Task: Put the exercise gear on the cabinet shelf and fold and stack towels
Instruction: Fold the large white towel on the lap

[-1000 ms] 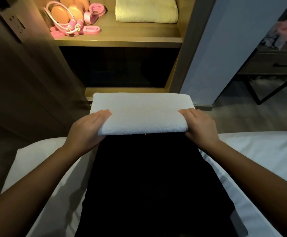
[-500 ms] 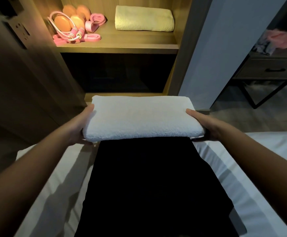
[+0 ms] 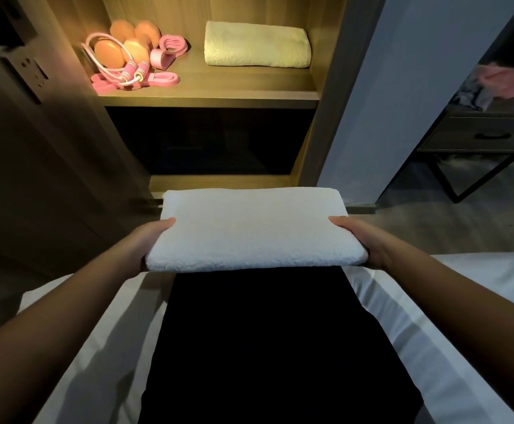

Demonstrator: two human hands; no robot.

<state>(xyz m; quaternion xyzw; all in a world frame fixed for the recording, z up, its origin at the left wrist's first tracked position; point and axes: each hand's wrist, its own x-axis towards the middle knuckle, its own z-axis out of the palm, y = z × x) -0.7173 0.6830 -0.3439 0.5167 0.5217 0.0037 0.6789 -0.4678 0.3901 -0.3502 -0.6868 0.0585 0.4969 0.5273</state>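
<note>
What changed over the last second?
Both hands moved from the top near corners of the white towel to its ends: left hand and right hand now grip it, thumbs on top, lifted off the black cloth. On the shelf, the yellow towel and pink exercise gear stayed put.
</note>
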